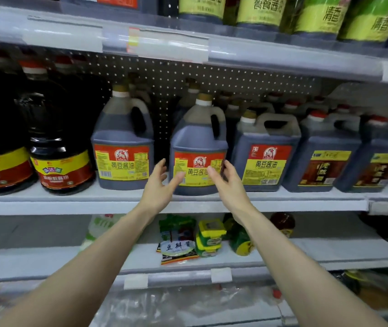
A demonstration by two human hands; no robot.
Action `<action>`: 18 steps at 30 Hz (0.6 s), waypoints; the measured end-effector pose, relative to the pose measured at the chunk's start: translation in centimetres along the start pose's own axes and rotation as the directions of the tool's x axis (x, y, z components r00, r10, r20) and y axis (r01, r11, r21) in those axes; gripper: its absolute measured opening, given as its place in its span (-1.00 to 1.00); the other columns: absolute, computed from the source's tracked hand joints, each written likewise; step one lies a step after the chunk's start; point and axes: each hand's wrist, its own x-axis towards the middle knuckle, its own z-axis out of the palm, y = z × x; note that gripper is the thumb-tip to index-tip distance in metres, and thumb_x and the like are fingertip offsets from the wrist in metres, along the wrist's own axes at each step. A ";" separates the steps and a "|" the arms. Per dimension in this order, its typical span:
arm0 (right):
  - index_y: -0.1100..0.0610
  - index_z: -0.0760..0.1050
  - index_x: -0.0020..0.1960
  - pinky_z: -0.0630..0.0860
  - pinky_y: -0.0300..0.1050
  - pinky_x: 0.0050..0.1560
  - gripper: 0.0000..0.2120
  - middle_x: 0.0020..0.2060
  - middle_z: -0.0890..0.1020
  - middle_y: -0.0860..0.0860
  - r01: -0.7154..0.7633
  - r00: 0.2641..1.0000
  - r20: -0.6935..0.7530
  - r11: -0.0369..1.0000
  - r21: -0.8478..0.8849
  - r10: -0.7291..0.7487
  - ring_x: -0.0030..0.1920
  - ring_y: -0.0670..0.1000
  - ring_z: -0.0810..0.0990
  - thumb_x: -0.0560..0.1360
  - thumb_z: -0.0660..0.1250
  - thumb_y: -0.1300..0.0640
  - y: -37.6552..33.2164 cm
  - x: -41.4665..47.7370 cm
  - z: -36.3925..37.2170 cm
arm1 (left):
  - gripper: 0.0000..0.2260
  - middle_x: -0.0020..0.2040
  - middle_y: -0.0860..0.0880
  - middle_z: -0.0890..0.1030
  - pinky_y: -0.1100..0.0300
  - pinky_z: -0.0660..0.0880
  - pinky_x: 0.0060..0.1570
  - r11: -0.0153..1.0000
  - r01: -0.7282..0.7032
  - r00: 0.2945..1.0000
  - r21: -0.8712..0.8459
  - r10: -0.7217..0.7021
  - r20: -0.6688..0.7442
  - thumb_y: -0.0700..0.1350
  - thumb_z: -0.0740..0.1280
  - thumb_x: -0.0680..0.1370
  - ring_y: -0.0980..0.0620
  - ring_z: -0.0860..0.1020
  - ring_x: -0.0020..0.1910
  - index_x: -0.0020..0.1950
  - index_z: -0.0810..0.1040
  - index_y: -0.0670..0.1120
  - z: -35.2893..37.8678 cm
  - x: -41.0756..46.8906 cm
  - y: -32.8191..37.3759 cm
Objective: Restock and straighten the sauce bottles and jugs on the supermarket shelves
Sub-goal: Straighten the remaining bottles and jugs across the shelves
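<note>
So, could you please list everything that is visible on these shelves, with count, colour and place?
round bottles: two in front, dark with red-yellow labels, middle shelf left
sauce jugs: three in front, dark with red-yellow labels, middle shelf centre
brown-label jugs: two in front, dark, red caps, middle shelf right
green-label bottles: at least four, dark, top shelf right
packets and tubs: several, green and yellow, lower shelf
shelves: at least three, pale grey
left grip: one bare hand, open, left of the centre jug
right grip: one bare hand, open, at that jug's right front
</note>
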 end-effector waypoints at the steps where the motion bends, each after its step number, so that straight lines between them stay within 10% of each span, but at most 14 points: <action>1: 0.08 0.06 0.57 0.25 -0.13 0.39 -0.29 0.45 0.32 -0.06 -0.007 1.000 0.020 1.000 -0.012 0.007 0.43 -0.10 0.27 0.55 0.28 -0.11 0.7 0.9 -0.4 | -0.27 0.49 -0.09 0.31 0.06 0.30 0.40 1.000 0.008 1.000 -0.012 -0.008 -0.006 0.07 0.38 0.51 -0.01 0.29 0.46 0.56 0.10 -0.06 0.6 0.4 -0.2; 6: -0.01 0.07 0.57 0.27 0.06 0.45 -0.23 0.46 0.36 -0.06 -0.006 0.997 0.076 1.000 -0.007 0.006 0.45 -0.02 0.31 0.49 0.29 -0.25 2.5 3.6 -0.6 | -0.03 0.42 0.02 0.43 -0.04 0.32 0.41 0.999 -0.013 1.000 -0.042 0.014 0.015 0.37 0.43 0.29 0.04 0.38 0.41 0.55 0.16 -0.01 1.5 1.8 -1.6; 18: 0.01 0.06 0.55 0.36 -0.10 0.34 -0.32 0.33 0.47 -0.09 0.064 0.993 0.102 0.998 0.015 -0.065 0.32 -0.06 0.44 0.55 0.26 -0.13 5.1 6.4 -0.3 | -0.45 0.30 0.07 0.54 0.00 0.39 0.36 0.997 -0.074 0.997 0.033 0.073 0.029 -0.03 0.31 0.56 0.15 0.50 0.28 0.51 0.22 0.00 2.3 3.5 -2.7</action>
